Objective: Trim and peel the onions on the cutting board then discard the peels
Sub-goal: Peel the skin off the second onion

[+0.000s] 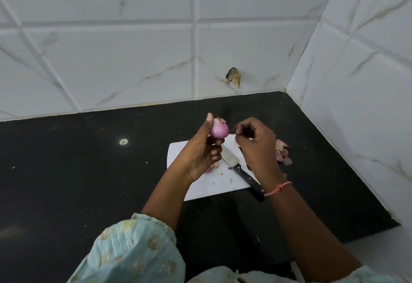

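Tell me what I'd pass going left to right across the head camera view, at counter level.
Bright glare spot on the counter → left hand holding the onion → knife lying on the cutting board → right hand → pile of peels.

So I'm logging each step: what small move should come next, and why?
Probably pinch off the pale scrap at the top of the onion: the left hand holds it up mostly peeled, the right hand is curled beside it, and the knife lies on the cutting board.
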Demonstrator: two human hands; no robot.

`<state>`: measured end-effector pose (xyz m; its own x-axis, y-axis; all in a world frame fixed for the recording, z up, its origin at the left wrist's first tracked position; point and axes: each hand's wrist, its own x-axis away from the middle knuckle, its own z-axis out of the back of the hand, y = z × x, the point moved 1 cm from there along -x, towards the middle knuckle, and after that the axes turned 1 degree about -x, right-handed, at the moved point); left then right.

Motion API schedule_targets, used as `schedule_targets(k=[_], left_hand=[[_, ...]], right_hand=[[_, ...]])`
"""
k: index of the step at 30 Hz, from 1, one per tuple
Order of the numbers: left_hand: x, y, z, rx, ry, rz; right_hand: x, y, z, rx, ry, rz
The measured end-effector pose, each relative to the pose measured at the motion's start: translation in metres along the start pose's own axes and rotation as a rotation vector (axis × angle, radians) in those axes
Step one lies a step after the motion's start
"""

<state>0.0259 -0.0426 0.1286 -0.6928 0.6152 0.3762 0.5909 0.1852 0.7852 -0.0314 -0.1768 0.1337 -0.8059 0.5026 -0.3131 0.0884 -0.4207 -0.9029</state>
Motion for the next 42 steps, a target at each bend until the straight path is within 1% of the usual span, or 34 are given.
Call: schedule_targets(k=[4,6,7,8,12,15,21,25,28,30,34,36,38,39,41,42], left_hand=[[-0.002,-0.001,-0.001,-0.015,0.045,-0.063],[-0.003,-0.001,-0.001,-0.036,0.044,-0.088],[-0.003,-0.002,0.0,-0.047,0.043,-0.101],[-0.003,-0.002,0.0,-0.062,0.038,-0.117],[-0.004,-0.002,0.002,-0.13,0.011,-0.164],[-0.003,-0.002,0.001,-0.136,0.029,-0.134],[-0.007,-0.005,0.002,-0.102,0.038,-0.053],[-0.008,-0.006,0.003,-0.074,0.073,0.017],[-0.01,-0.006,0.009,-0.039,0.1,0.024],[-0.011,-0.003,0.011,-0.009,0.153,-0.011],[-0.015,0.001,0.019,0.014,0.388,-0.118],[-0.015,0.001,0.027,-0.086,0.448,-0.128],[-0.013,-0.001,0.034,-0.24,0.469,-0.14],[-0.013,-0.003,0.037,-0.321,0.481,-0.16],[-0.013,-0.006,0.043,-0.465,0.505,-0.231],[-0.015,-0.008,0.047,-0.525,0.515,-0.264]], right_hand=[[-0.005,-0.004,-0.001,-0.091,-0.108,-0.042],[-0.004,-0.008,-0.002,-0.073,-0.14,-0.132],[-0.002,-0.01,-0.003,-0.059,-0.151,-0.157],[0.0,-0.011,-0.003,-0.05,-0.157,-0.143],[0.002,-0.008,-0.005,0.07,-0.112,0.064],[-0.002,-0.006,-0.004,0.104,-0.064,0.144],[-0.001,-0.001,-0.006,0.095,-0.041,0.163],[-0.001,0.008,-0.006,0.082,-0.029,0.105],[-0.001,0.015,0.0,0.11,0.042,0.067],[-0.003,0.022,0.008,0.119,0.076,0.004],[-0.007,0.041,0.022,0.207,0.005,-0.123],[-0.007,0.048,0.025,0.255,0.065,-0.129],[-0.005,0.052,0.029,0.312,0.156,-0.045],[-0.004,0.053,0.03,0.339,0.175,0.009],[-0.002,0.059,0.03,0.416,0.168,0.078],[-0.002,0.063,0.03,0.466,0.145,0.061]])
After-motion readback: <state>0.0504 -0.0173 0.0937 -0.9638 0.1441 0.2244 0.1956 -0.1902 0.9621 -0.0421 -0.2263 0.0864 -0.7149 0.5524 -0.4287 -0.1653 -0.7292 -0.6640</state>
